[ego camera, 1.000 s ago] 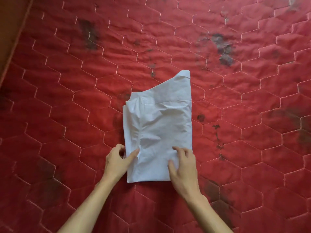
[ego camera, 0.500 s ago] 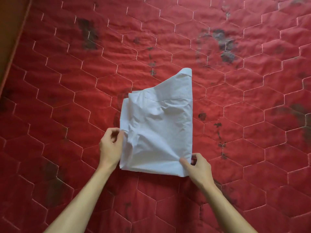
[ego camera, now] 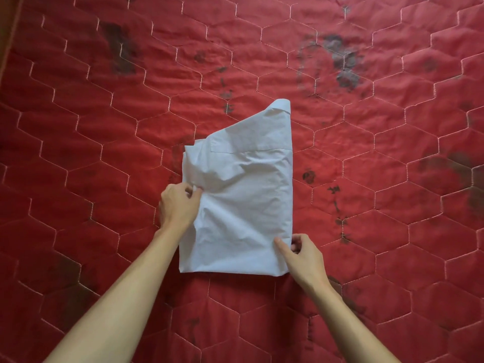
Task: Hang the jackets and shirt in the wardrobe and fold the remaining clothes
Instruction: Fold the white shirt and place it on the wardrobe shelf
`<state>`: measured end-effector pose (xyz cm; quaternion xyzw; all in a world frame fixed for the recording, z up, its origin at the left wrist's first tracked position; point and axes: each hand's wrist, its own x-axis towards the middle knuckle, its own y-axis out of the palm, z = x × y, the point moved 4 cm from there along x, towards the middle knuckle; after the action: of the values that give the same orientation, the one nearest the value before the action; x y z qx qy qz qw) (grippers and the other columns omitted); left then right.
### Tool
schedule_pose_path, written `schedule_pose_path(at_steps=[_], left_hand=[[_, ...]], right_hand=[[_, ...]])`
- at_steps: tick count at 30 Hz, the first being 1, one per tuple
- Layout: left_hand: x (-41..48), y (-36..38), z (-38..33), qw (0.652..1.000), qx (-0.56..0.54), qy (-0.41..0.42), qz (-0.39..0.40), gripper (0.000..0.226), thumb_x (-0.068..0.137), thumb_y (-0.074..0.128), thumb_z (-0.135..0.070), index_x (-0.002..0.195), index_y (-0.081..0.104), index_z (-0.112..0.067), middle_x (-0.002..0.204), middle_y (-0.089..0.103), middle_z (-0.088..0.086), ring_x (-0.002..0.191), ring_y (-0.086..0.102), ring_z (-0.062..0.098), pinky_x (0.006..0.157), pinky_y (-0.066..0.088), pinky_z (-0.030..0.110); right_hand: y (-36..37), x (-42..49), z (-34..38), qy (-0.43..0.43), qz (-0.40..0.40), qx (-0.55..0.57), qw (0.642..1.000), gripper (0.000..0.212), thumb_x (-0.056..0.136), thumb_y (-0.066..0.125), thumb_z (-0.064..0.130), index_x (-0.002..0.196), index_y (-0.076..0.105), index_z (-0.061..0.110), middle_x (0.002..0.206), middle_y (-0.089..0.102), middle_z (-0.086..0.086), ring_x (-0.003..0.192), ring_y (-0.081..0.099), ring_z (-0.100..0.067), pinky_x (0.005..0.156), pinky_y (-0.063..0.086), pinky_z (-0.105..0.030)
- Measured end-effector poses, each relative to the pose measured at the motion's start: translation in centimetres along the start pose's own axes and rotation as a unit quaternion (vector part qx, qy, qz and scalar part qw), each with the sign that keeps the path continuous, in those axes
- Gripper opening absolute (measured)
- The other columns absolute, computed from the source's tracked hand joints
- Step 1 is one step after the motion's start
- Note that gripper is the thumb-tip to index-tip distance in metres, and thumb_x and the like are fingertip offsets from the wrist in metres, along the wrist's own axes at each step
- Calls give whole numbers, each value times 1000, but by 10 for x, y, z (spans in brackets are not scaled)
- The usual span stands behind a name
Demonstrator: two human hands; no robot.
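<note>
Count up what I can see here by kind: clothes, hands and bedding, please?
Clothes: 1, the white folded garment
Hands: 2, the left hand and the right hand, each pinching an edge of the garment
Bedding: 1, the red quilted cover
Total: 4

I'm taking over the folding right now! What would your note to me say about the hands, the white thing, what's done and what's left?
Left hand: pinches the white garment at its left edge, about halfway up.
Right hand: pinches its right edge near the bottom corner.
Where: the garment lies on the red quilt, in front of both hands.
Done: it is folded into a narrow, wrinkled stack, with one point sticking out at the top right.
Left: probably fold it shorter and smooth it. No wardrobe, jackets or other clothes are in view.
</note>
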<state>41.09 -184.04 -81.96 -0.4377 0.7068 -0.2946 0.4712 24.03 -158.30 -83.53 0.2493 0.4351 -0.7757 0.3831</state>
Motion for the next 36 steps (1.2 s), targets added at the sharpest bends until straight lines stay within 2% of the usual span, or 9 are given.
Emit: schedule_pose_path(at_steps=[5,11,15,19,23,26,29,33,36], left_hand=[[-8,-4,18,992,-98,-78,7,35,100,52,-41,112,55,-8,101,65,12,98,57,30,75,35,32],[-45,15,42,976,-38,-111,182,90,67,66,-81,124,47,-14,115,57,-3,102,54,19,81,44,34],[-75,25,61,940,-109,-155,285,42,79,77,-51,95,71,-12,90,75,1,84,72,16,66,56,27],[-113,17,67,884,-208,-212,361,30,84,77,-34,104,71,-13,95,78,1,85,75,15,68,57,25],[-120,-8,60,863,-314,-227,323,63,83,76,-29,138,51,-12,120,71,-2,95,73,16,73,56,30],[-107,-34,41,856,-398,-203,261,81,89,69,-26,156,24,-26,139,55,-8,102,65,5,76,51,26],[-84,-57,16,827,-468,-186,251,40,97,58,-31,137,56,-34,122,70,-1,96,68,11,73,51,26],[-46,-62,-8,801,-530,-176,215,45,100,36,-39,91,76,-19,88,73,11,70,56,20,59,42,32],[-21,-47,-6,836,-486,-200,159,67,101,22,-59,91,65,-9,79,68,13,56,48,18,55,45,30]], right_hand=[[1,5,3,17,26,-33,999,33,84,68,45,84,65,13,75,64,2,70,58,-16,62,42,-32],[3,3,5,33,50,46,997,43,81,70,41,84,62,-1,76,66,-6,69,55,-17,64,45,-36],[-11,-15,-3,50,54,41,996,30,83,73,30,100,61,8,85,70,0,76,67,-18,72,54,-40],[-30,-53,-10,65,92,74,991,75,83,74,25,147,34,27,84,77,-2,76,74,-14,76,60,-36],[-61,-77,31,4,107,143,984,85,91,67,11,152,17,43,45,54,7,40,51,-4,45,44,-16],[-81,-67,66,-84,100,145,981,55,94,65,19,138,47,47,66,63,14,53,57,2,57,46,-9],[-85,-41,100,-90,104,167,976,25,101,53,32,111,75,29,110,74,11,103,67,-1,91,53,-25],[-71,8,135,-13,124,286,950,46,106,33,38,104,66,6,96,77,-14,86,75,-26,66,55,-30],[-62,44,141,1,94,275,957,34,102,35,23,106,61,1,89,76,-17,77,74,-26,57,56,-26]])
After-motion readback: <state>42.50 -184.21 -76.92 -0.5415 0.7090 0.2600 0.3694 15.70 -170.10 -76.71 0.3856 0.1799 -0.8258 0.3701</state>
